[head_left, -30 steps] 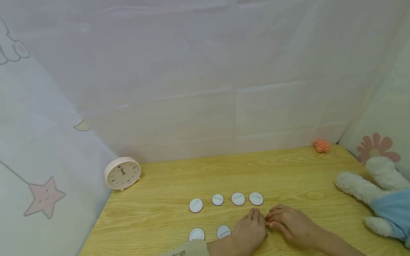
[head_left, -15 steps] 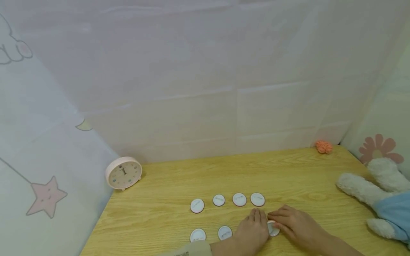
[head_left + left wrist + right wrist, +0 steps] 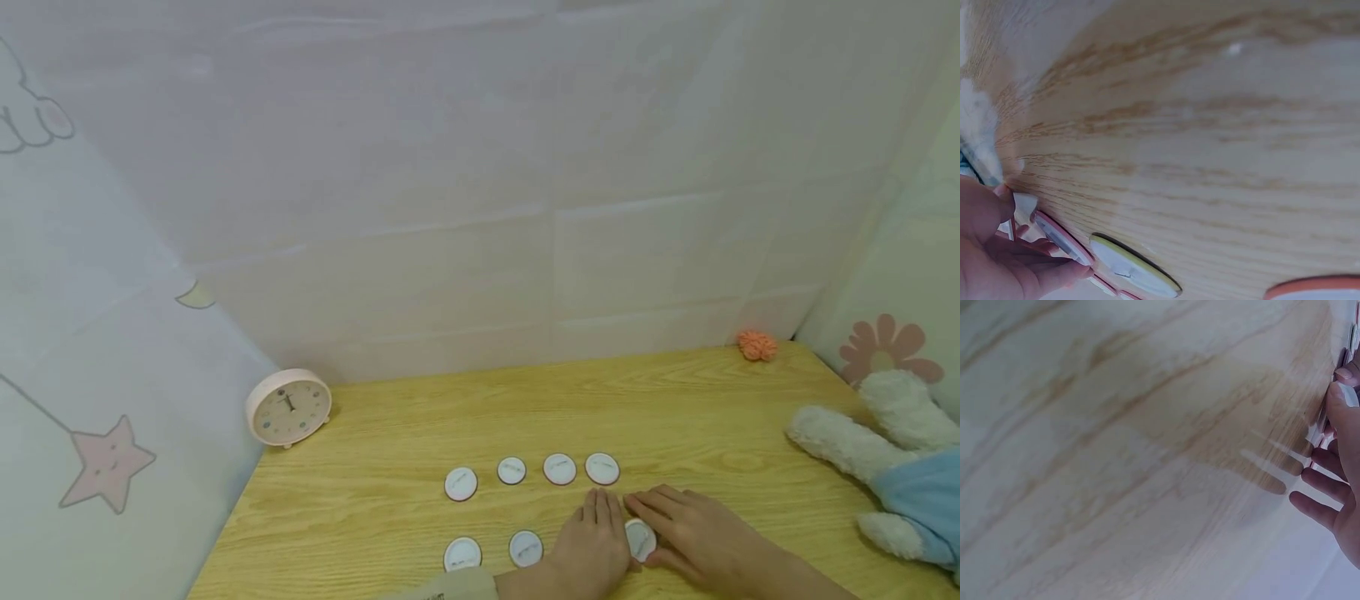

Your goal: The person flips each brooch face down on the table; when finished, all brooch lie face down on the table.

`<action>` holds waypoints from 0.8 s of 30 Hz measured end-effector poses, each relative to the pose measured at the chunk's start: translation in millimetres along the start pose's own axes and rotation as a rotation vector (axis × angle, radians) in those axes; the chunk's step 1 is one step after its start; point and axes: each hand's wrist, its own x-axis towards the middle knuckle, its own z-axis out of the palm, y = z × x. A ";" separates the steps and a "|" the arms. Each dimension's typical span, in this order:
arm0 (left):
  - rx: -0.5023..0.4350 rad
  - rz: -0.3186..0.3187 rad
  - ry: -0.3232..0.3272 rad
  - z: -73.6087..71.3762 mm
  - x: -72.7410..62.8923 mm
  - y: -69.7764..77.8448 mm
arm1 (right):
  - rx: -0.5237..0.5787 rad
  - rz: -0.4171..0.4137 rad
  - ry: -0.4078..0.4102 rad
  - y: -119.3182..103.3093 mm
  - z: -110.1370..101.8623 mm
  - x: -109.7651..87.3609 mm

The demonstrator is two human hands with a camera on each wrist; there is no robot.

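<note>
Between the two hands, a round white-backed pin badge lies face down on the wooden table, its pin showing. My right hand holds it by its edge, with the thumb at the near side and the fingers by the far side. Along the badge's left side rests my left hand, fingers straight and thumb tip at the near rim. In the right wrist view the right hand has its thumb against a white edge and its other fingers spread. The left wrist view shows the left hand beside a pink-rimmed badge.
Several more face-down badges form a back row, including one at the left. Two lie in front, one badge close to the left wrist. A pink clock, an orange ornament and a plush toy stand around the table.
The badge between the hands has gone from edge-on in the right fingers, through tilted, to lying flat with its back up. The right thumb has moved to its near edge. The left hand stays nearly still.
</note>
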 end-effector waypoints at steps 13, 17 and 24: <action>0.070 0.027 -0.153 1.6 0.2 2.2 | -0.086 -0.038 0.035 1.2 13.5 0.3; 0.075 0.023 -0.158 2.4 0.4 2.2 | -0.079 -0.026 0.039 0.7 14.3 1.0; 0.003 0.021 -0.199 4.4 0.0 -0.7 | -0.030 0.002 -0.073 -0.1 4.1 4.6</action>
